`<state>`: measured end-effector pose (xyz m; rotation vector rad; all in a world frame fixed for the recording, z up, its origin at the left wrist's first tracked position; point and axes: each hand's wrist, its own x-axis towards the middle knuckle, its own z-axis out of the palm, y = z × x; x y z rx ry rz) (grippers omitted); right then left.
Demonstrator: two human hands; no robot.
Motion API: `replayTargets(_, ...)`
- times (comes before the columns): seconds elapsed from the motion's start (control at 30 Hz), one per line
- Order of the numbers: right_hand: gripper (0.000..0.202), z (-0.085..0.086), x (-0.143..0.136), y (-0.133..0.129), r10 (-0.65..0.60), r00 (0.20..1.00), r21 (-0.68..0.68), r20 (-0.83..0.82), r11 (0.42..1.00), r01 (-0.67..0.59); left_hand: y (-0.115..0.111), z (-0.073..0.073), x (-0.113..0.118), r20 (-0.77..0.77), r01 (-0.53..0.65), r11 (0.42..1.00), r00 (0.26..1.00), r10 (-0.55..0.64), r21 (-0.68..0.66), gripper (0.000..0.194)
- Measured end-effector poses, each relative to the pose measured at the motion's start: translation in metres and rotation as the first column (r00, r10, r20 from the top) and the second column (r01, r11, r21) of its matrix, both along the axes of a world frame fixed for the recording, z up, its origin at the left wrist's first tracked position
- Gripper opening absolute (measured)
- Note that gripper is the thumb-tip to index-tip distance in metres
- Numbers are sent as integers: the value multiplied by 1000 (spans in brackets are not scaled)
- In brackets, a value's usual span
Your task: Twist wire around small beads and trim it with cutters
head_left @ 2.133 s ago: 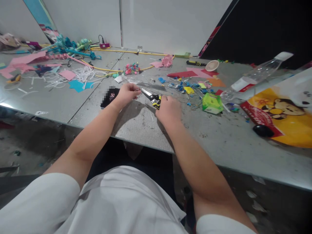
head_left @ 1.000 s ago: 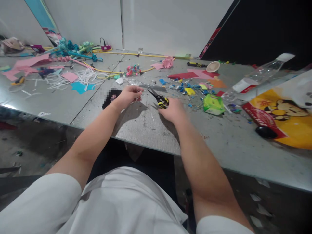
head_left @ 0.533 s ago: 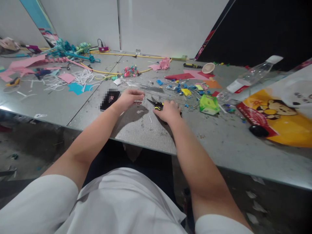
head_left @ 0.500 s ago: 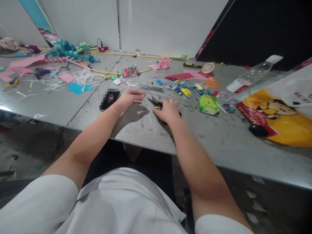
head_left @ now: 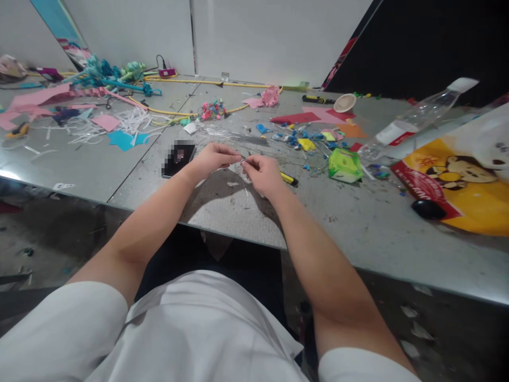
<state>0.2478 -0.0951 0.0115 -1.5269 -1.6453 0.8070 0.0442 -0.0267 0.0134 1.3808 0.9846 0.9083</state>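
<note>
Above the grey table [head_left: 222,212] my left hand [head_left: 217,160] and my right hand [head_left: 264,174] meet fingertip to fingertip. Each is closed in a pinch on something thin and small that I cannot make out. Fine pale strands hang below the fingertips. A tool with a yellow and black handle [head_left: 289,179] lies beside my right hand, partly hidden by it. Just left of my left wrist lies a black phone-like object [head_left: 178,158], partly blurred out. Behind the hands is a bundle of thin wires [head_left: 234,136].
Blue and yellow scraps [head_left: 306,144], a green packet [head_left: 344,165], a plastic bottle [head_left: 421,119] and a yellow bag [head_left: 469,185] stand or lie to the right. White paper strips [head_left: 129,123] and pink paper [head_left: 40,98] lie left. A yellow cable [head_left: 207,83] runs along the back.
My right hand has let go of the black-bladed cutters and moved left to my left hand, its fingers now pinched. The view has shifted slightly.
</note>
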Motion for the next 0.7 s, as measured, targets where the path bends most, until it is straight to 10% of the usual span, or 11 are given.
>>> replayTargets(0.7, 27, 1, 11, 2, 19, 990, -69, 143, 998, -9, 3, -1, -2, 31, 137, 990, 990, -138, 38, 28)
